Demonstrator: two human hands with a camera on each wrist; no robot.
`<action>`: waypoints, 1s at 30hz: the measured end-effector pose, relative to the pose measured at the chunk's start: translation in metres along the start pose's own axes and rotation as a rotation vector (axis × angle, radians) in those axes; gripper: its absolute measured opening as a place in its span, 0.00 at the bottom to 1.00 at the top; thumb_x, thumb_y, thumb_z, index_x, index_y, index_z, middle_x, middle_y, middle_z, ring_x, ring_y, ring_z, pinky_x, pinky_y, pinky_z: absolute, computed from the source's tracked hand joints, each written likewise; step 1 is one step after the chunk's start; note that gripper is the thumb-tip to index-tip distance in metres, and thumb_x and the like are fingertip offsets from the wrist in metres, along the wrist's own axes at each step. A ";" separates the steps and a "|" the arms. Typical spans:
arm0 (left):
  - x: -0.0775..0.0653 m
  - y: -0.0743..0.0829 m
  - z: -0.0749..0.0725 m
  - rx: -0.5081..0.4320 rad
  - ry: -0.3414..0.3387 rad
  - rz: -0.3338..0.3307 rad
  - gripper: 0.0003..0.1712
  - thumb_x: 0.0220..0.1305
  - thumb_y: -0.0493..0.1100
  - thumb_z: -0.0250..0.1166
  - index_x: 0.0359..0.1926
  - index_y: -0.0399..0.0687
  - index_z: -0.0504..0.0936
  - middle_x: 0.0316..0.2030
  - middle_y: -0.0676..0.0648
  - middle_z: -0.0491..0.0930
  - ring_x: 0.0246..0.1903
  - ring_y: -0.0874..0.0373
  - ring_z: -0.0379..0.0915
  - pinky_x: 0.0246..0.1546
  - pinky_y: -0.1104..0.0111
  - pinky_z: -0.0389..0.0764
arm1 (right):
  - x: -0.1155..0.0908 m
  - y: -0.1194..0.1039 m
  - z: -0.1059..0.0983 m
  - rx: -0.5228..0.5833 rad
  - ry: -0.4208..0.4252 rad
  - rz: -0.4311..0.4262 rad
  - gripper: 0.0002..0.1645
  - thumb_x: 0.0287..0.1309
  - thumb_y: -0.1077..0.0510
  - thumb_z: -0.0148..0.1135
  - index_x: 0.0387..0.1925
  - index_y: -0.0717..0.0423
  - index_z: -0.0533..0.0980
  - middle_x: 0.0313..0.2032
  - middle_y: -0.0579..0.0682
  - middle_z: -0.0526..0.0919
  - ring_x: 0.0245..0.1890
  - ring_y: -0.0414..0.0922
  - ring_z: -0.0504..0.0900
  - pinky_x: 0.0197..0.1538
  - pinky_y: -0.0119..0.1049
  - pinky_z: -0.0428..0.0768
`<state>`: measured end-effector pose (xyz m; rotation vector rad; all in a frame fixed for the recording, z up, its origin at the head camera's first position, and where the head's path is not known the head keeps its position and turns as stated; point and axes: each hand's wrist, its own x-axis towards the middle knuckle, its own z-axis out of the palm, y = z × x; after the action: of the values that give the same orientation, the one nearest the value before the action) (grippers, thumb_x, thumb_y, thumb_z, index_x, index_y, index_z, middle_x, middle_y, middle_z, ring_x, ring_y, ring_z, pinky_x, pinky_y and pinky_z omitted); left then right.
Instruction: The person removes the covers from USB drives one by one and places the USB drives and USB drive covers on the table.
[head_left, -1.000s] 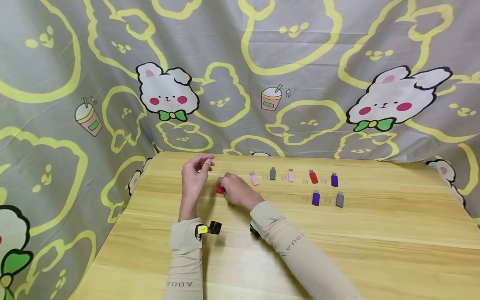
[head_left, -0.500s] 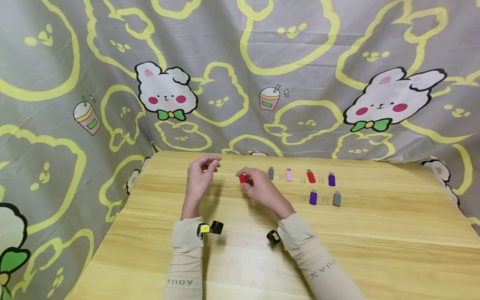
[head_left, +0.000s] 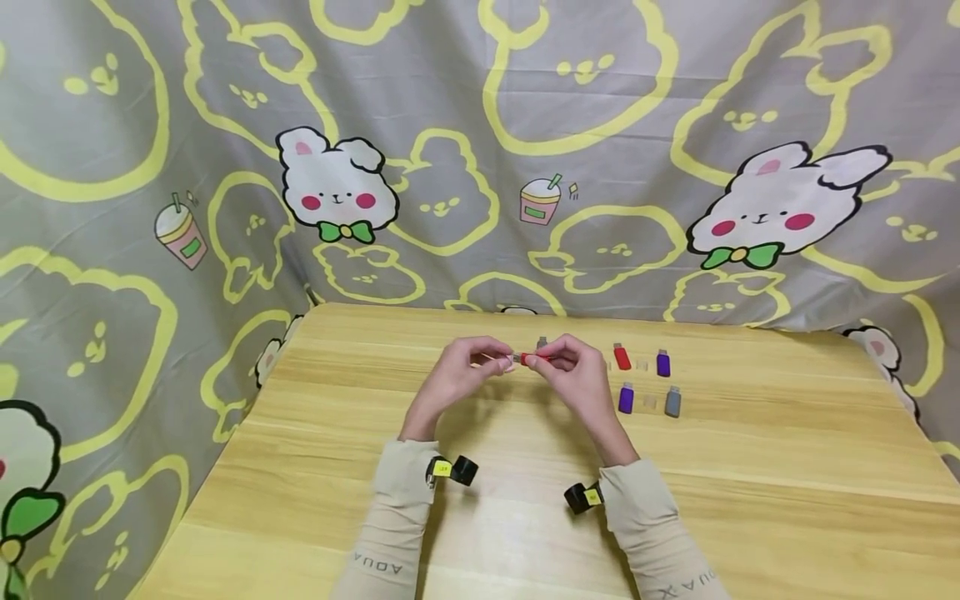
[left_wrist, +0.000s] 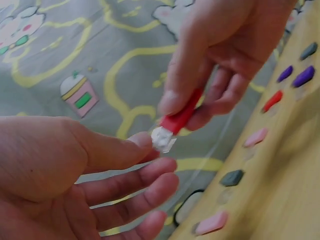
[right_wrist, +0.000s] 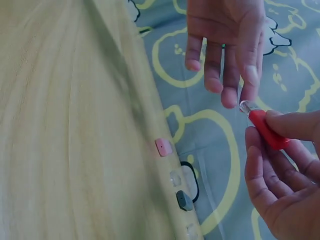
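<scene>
Above the back of the table, my right hand [head_left: 581, 379] pinches a red USB flash drive [left_wrist: 181, 117] by its body, with the metal plug facing left. My left hand [head_left: 457, 375] holds a small clear cap [left_wrist: 162, 142] between thumb and index finger, right at the plug, and the cap overlaps it in the left wrist view. The left hand's other fingers are spread loosely, as the left wrist view shows. Both hands meet at about the same height in the head view, covering part of the row of drives behind them.
On the wooden table [head_left: 787, 467] lie another red drive [head_left: 622, 357], purple drives [head_left: 663, 362], grey drives [head_left: 672, 402] and pink drives [left_wrist: 212, 223]. Clear caps [head_left: 649, 402] lie between them. A patterned curtain [head_left: 450, 275] hangs along the back and left edges.
My right hand has lifted the red USB flash drive from the table and carried it right. My left hand has moved right to meet it, bringing the clear cap to the plug.
</scene>
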<state>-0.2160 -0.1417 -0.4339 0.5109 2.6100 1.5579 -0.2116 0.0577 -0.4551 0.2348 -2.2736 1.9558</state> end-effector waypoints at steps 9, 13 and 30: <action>0.006 0.002 0.017 -0.089 0.059 0.036 0.07 0.63 0.33 0.66 0.42 0.37 0.84 0.35 0.42 0.86 0.34 0.40 0.82 0.29 0.66 0.81 | -0.002 -0.002 -0.006 -0.072 -0.038 -0.020 0.13 0.52 0.56 0.74 0.34 0.62 0.83 0.34 0.55 0.87 0.33 0.45 0.86 0.35 0.28 0.83; 0.006 0.002 0.019 -0.066 0.068 0.034 0.05 0.63 0.33 0.66 0.40 0.38 0.85 0.33 0.44 0.86 0.33 0.42 0.82 0.27 0.71 0.78 | -0.002 -0.004 -0.006 -0.214 -0.088 -0.066 0.09 0.54 0.57 0.72 0.35 0.59 0.84 0.34 0.51 0.86 0.33 0.44 0.84 0.39 0.36 0.84; 0.003 0.005 0.019 0.053 0.102 -0.005 0.04 0.64 0.31 0.64 0.39 0.37 0.84 0.33 0.44 0.84 0.31 0.50 0.80 0.30 0.65 0.81 | -0.004 -0.005 -0.015 -0.450 -0.225 -0.095 0.03 0.59 0.60 0.68 0.34 0.55 0.85 0.32 0.49 0.87 0.33 0.45 0.84 0.34 0.40 0.83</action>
<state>-0.2135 -0.1228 -0.4381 0.4392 2.7316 1.5573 -0.2067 0.0718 -0.4484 0.5188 -2.7084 1.3817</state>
